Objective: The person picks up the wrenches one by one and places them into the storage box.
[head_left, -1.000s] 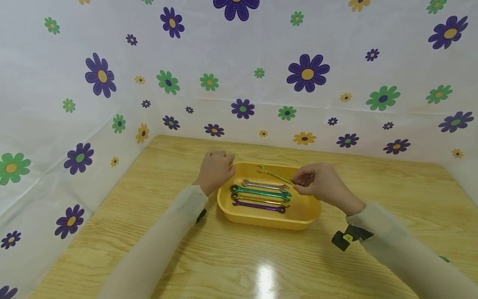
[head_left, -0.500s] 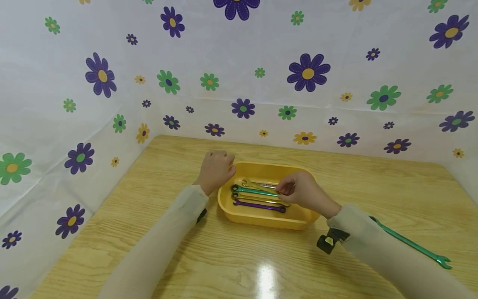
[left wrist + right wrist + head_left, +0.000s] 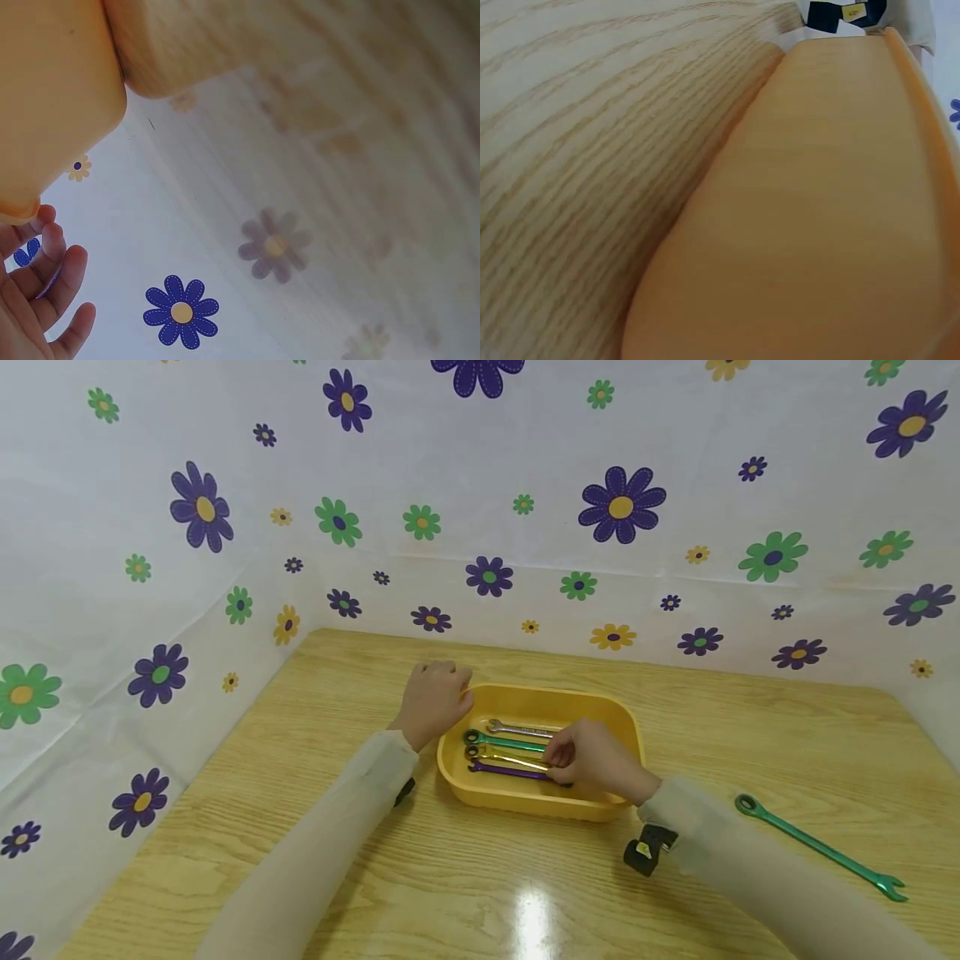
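A yellow tray (image 3: 525,800) sits mid-table and fills much of the left wrist view (image 3: 52,90) and the right wrist view (image 3: 817,225). In it lie a silver wrench (image 3: 519,727), a green wrench (image 3: 504,742), a gold wrench (image 3: 504,755) and a purple wrench (image 3: 501,769), side by side. My right hand (image 3: 557,762) is low inside the tray, its fingers curled onto the right ends of the gold and purple wrenches; what it pinches is hidden. My left hand (image 3: 433,697) rests against the tray's far-left corner, and its loosely bent fingers (image 3: 45,262) touch the rim.
A long green wrench (image 3: 819,848) lies on the wooden table (image 3: 337,877) at the right, beyond my right forearm. Flowered sheeting (image 3: 525,485) walls the table at the back and left. A black wrist camera (image 3: 647,852) hangs under my right sleeve.
My right hand has come down from above the tray's far side with a thin gold wrench and moved toward me, into the tray. The green wrench on the table has come into sight. Left hand unmoved.
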Motion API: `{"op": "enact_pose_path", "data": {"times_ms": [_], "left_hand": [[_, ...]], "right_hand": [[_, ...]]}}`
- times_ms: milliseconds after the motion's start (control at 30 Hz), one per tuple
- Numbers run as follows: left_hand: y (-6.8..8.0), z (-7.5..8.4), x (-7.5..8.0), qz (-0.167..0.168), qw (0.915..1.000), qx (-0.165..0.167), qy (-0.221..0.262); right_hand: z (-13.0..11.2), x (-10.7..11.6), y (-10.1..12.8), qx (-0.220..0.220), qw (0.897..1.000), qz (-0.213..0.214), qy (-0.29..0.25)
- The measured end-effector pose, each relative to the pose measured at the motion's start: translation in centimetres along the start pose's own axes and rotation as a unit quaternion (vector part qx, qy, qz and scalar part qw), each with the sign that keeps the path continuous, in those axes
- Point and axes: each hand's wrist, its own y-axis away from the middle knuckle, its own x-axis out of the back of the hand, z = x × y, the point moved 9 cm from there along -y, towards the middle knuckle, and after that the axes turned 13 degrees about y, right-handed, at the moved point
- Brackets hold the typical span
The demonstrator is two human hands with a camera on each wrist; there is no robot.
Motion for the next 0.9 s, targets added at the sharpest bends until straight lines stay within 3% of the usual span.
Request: {"op": "enact_pose_path", "data": {"times_ms": [133, 267, 900], "left_hand": [[0.0, 0.0, -0.1, -0.004, 1.0000, 0.000, -0.002], [-0.1, -0.1, -0.2, -0.005, 1.0000, -0.001, -0.003], [0.0, 0.2, 0.1, -0.001, 1.0000, -0.002, 0.004]], "right_hand": [[0.1, -0.6, -0.2, 0.018, 1.000, 0.002, -0.007], [-0.1, -1.1, -0.5, 0.003, 1.000, -0.011, -0.005], [-0.4, -3.0, -1.3, 0.016, 0.999, -0.035, 0.013]]}}
